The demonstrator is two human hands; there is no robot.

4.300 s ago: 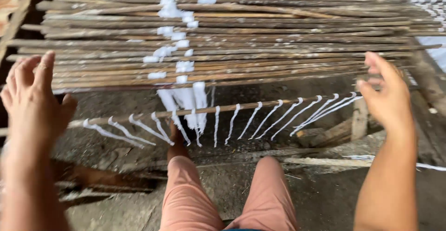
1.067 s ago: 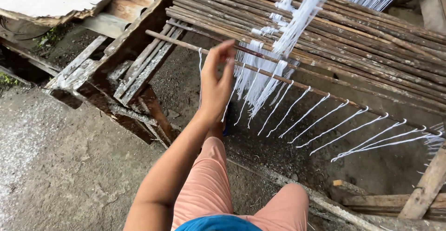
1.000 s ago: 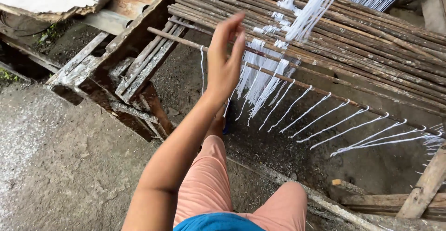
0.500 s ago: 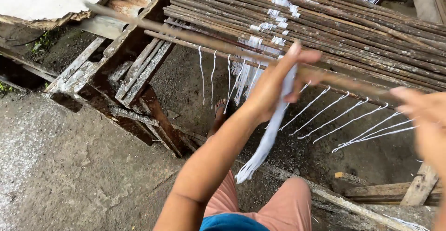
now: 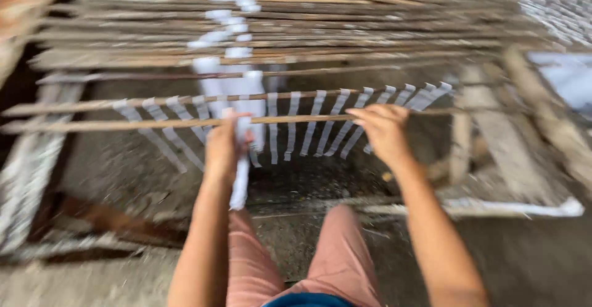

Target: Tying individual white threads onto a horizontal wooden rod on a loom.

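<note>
The white strip (image 5: 239, 177), likely limp and light, hangs pinched in the left hand (image 5: 223, 149) below the thin stick (image 5: 123, 124), which the right hand (image 5: 383, 133) grips.

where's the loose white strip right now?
In the head view the white strip hangs left of centre, gripped by the left hand just under the nearest horizontal stick, its free end dangling above the pink-trousered knees.

Soft even daylight, no hard shadows; heavy motion blur throughout, edges most smeared, nothing crisp.
</note>
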